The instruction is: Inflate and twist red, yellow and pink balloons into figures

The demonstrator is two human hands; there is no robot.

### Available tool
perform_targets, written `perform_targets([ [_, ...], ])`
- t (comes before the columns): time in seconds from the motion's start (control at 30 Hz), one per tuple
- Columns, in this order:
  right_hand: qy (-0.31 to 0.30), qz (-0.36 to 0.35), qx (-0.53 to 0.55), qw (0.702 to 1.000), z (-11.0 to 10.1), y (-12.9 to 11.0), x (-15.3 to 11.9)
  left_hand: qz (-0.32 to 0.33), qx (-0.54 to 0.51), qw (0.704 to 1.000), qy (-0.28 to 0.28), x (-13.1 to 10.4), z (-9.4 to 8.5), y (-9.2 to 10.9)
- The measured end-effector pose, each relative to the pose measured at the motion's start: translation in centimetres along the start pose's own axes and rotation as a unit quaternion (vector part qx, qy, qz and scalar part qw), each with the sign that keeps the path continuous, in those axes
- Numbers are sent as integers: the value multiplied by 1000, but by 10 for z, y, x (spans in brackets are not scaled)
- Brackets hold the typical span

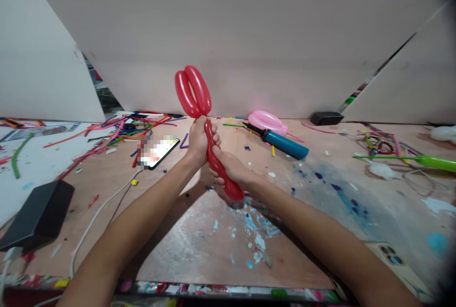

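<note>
A long red balloon [194, 89] is held up over the middle of the table, its top bent into two side-by-side loops. My left hand [200, 141] is wrapped round it just below the loops. Lower down, my right hand [228, 167] closes round the twisted, lumpy lower length, whose rounded end sticks out beneath the palm. Parts of the balloon are hidden behind my fingers. Beyond my hands, a blue hand pump [285, 144] with a black nozzle lies beside a pink balloon [267, 122].
A lit phone [162, 154] with a white cable lies to the left, near many uninflated balloons [117, 131]. Black blocks [39, 214] [327, 117] stand at left and back right. Scissors [379, 145] and a green balloon [436, 162] lie right. Another phone [394, 255] is partly under my right forearm.
</note>
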State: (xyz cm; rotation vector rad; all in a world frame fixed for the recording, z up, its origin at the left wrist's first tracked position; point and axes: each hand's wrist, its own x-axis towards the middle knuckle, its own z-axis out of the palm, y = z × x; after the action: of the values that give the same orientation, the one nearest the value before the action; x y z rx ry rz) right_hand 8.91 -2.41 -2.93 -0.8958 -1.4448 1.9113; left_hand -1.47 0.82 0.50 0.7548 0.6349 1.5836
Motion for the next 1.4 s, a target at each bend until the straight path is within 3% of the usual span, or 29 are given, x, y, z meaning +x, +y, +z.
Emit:
perform_targets([
  [0.47,16,-9,-48,999,-4,-4,-1,18,-14,999,29,-7,5,-4],
  [0.63,25,-2,-62,998,-4,-4,1,54,29,997,41,-9,5,-9],
  [0.73,16,-1,-48,999,-7,-2,2,38,-1,999,32,-6,3,-7],
  [0.87,-54,57,62,995,-18,-7,2,-2,-61,998,-19,-1,-3,3],
  [1.0,-127,62,165,976,-36,-18,-1,-71,1,989,-129,4,-12,14],
  [1.07,-147,52,171,973,-45,-21,-2,-91,47,979,-176,6,-17,18],
  [1.2,-219,76,159,960,-59,-20,-3,-36,61,981,-182,12,-27,20],
  [1.4,-281,62,212,934,-59,-21,-6,-97,94,941,-309,11,-32,19],
])
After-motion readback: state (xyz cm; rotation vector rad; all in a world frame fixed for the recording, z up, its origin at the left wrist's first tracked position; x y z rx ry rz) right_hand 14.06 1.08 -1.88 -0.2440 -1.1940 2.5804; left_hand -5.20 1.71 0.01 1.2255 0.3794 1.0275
